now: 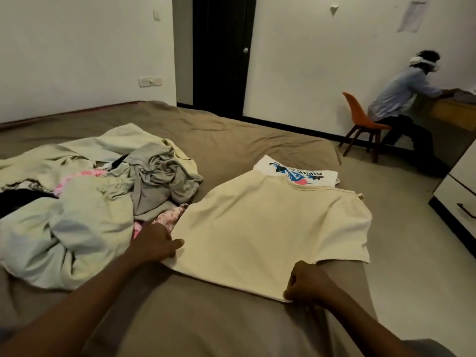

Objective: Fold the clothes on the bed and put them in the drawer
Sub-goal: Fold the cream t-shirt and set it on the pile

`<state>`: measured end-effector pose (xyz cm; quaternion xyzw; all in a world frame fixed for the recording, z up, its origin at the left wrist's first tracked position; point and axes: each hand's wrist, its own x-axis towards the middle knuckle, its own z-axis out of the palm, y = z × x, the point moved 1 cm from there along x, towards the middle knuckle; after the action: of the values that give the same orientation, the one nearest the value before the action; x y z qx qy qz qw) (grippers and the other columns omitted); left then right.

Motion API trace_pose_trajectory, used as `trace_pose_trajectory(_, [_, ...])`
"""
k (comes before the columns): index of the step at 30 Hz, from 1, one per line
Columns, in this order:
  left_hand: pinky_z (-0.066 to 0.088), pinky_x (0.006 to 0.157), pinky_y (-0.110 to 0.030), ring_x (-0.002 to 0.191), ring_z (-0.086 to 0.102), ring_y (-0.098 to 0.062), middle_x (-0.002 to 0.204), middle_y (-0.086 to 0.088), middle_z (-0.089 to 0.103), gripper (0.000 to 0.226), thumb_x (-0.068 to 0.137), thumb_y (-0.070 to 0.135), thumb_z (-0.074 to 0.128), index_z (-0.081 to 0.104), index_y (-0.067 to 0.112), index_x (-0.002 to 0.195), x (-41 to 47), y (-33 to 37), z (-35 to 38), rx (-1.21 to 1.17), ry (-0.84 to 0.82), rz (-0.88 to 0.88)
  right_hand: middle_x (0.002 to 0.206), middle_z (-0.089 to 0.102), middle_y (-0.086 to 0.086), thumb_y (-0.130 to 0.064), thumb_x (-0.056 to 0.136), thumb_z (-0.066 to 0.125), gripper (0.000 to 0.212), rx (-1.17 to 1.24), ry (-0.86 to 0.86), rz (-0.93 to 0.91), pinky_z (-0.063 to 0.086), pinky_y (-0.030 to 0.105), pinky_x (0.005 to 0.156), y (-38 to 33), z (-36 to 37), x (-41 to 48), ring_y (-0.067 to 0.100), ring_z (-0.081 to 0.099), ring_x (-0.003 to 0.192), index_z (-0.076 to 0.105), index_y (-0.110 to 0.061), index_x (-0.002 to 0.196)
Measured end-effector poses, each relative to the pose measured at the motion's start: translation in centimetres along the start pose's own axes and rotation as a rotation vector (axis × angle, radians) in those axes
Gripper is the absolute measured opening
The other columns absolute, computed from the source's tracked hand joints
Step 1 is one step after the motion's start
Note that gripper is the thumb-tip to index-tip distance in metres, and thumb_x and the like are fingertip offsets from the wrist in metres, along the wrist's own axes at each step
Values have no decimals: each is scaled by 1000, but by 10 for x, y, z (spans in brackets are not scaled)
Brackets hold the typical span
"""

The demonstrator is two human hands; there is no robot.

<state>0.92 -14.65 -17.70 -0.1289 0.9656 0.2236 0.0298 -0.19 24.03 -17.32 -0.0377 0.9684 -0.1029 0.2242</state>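
The shirt (262, 228) lies flat on the bed (206, 320), neck pointing up the frame, with the left hand (154, 243) and right hand (306, 282) each gripping one bottom corner.

I read "MOUNTAINS" upside down on folded white graphic tee (296, 171); second line beneath unreadable; no other text legible

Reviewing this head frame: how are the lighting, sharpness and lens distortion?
Head view: dim, warm, even light, no glare, soft shadows within the clothes pile. Head view: the cream T-shirt and the left hand and right hand pinching its hem are fairly sharp; the seated person is soft. Head view: wide-angle bowing tilts the drawer unit at the right edge.
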Motion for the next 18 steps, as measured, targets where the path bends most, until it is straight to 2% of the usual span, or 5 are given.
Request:
trace_pose_trajectory(6, [46, 69, -24, 84, 64, -11, 92, 4, 72, 59, 64, 73, 70, 69, 19, 88, 15, -3, 17, 217, -295, -19, 56, 68, 3, -14, 85, 80, 23, -149, -422, 62, 58, 27, 47, -18, -36, -1, 17, 71, 53, 72, 5, 94])
trace_pose_trajectory(10, [45, 72, -26, 87, 61, -13, 98, 4, 71, 53, 72, 75, 72, 59, 24, 80, 14, 3, 14, 279, -286, -11, 59, 67, 3, -36, 91, 78, 29, -214, -668, 85, 58, 26, 51, -29, -40, -1, 16, 66, 50, 73, -10, 81])
trace_pose_trajectory(13, [45, 79, -31, 105, 62, -20, 115, -1, 68, 64, 77, 81, 63, 60, 23, 104, 17, 14, 14, 199, -83, 26, 56, 64, 0, -50, 94, 70, 41, -176, -494, -42, 55, 27, 51, -39, -52, 23, 16, 64, 47, 77, -10, 90])
trace_pose_trajectory(16, [48, 93, -36, 121, 57, -24, 131, 0, 62, 78, 79, 83, 56, 54, 23, 129, 24, 21, 22, -16, 101, 30, 69, 73, 6, -39, 99, 67, 33, 59, -194, -201, 54, 27, 51, -64, -75, 71, 18, 67, 53, 74, -7, 95])
trace_pose_trajectory(18, [49, 93, -38, 119, 60, -24, 127, 2, 65, 70, 82, 80, 55, 53, 26, 125, 28, 23, 28, -122, 83, 4, 77, 75, 10, -32, 100, 67, 24, 208, -35, -272, 53, 26, 50, -89, -89, 108, 21, 68, 58, 71, -9, 93])
